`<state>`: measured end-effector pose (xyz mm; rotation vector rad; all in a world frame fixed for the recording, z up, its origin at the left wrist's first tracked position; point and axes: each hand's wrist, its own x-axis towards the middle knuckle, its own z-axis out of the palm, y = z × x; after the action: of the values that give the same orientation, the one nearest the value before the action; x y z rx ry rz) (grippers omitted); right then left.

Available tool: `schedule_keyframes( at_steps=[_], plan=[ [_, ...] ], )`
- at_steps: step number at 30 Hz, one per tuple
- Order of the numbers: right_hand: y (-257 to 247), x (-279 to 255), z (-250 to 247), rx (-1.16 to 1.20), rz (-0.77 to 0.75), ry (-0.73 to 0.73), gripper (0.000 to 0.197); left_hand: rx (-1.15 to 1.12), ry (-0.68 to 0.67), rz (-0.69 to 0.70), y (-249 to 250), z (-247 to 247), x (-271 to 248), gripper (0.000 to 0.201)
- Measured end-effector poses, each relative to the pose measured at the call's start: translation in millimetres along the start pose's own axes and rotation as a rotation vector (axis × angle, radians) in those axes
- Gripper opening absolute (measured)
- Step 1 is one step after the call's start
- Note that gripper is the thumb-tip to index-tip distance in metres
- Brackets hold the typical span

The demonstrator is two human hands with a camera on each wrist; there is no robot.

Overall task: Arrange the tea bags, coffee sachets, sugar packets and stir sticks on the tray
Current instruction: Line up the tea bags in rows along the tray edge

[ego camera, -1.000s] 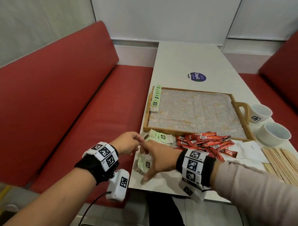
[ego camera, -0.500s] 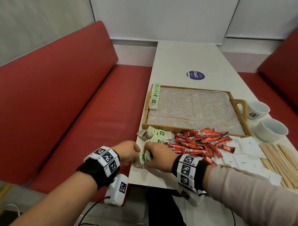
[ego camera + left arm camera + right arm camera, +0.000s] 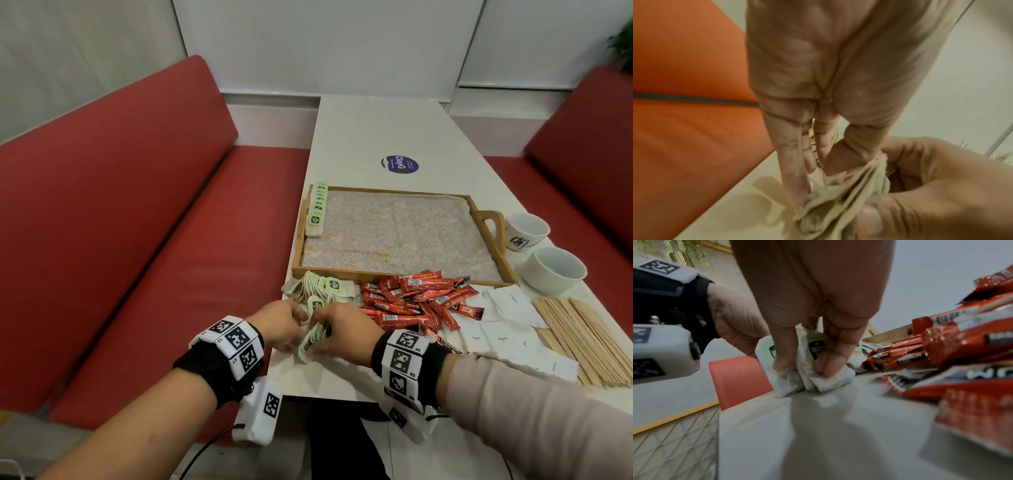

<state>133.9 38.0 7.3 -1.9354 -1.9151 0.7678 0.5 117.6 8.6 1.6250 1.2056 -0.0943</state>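
Observation:
A small stack of tea bags [image 3: 312, 337] with green tags stands on edge at the table's near left corner. My right hand [image 3: 342, 329] pinches it between thumb and fingers [image 3: 805, 365]. My left hand [image 3: 286, 325] grips the stack's other end [image 3: 818, 175]. The tea bags [image 3: 807, 381] touch the tabletop. More loose tea bags [image 3: 325, 287] lie just beyond, in front of the wooden tray [image 3: 394, 189]. A row of tea bags [image 3: 317, 209] lines the tray's left side. Red coffee sachets [image 3: 421, 298], white sugar packets [image 3: 496, 329] and wooden stir sticks [image 3: 582, 329] lie to the right.
Two white cups [image 3: 527, 231] [image 3: 555, 269] stand right of the tray's handle. A red bench [image 3: 137, 240] runs along the table's left edge, close to my left hand. A round purple sticker [image 3: 399, 164] marks the table beyond the tray.
My right hand, spread over scattered tea bags a second ago, has gathered them into a stack. My left hand has closed in against it, and both now hold it.

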Motion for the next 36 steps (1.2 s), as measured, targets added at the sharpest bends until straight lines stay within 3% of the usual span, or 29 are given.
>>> schedule_keyframes(
  at_steps=[3,11,18,21,24,26,29,31,33,36],
  plan=[
    [0.8,0.0,0.4,0.024,0.019,0.022,0.025,0.032,0.004,0.019,2.0,0.4,-2.6,0.021],
    [5.9,2.6,-14.0,0.076,0.110,0.105,0.022,0.118,-0.008,0.020,3.8,-5.8,-5.7,0.022],
    [12.3,6.9,-36.9,0.217,0.147,0.088,0.016,0.213,0.068,0.006,10.5,-13.7,-4.4,0.024],
    [13.2,12.7,-48.5,0.339,0.174,0.088,0.018,0.180,0.089,-0.010,17.7,-16.7,-4.5,0.015],
    [11.6,18.7,-58.9,0.380,0.180,0.077,0.018,0.296,0.118,-0.019,24.7,-21.7,-5.1,0.010],
    [9.8,23.0,-62.8,0.413,0.171,0.060,0.021,0.413,0.207,-0.022,24.5,-26.6,-0.9,0.020],
    [6.2,27.8,-67.1,0.498,0.167,0.033,0.019,0.241,0.293,0.057,24.8,-31.0,2.6,0.047],
    [2.2,31.0,-69.9,0.565,0.160,0.026,0.019,0.111,0.224,0.242,32.2,-32.4,-1.3,0.063],
    [-2.9,35.0,-72.8,0.610,0.144,0.034,0.017,-0.044,0.055,0.366,39.9,-31.5,-4.5,0.076],
    [-10.6,43.2,-76.7,0.635,0.118,0.043,0.012,-0.182,-0.097,0.440,46.2,-28.7,-3.0,0.063]
  ],
)
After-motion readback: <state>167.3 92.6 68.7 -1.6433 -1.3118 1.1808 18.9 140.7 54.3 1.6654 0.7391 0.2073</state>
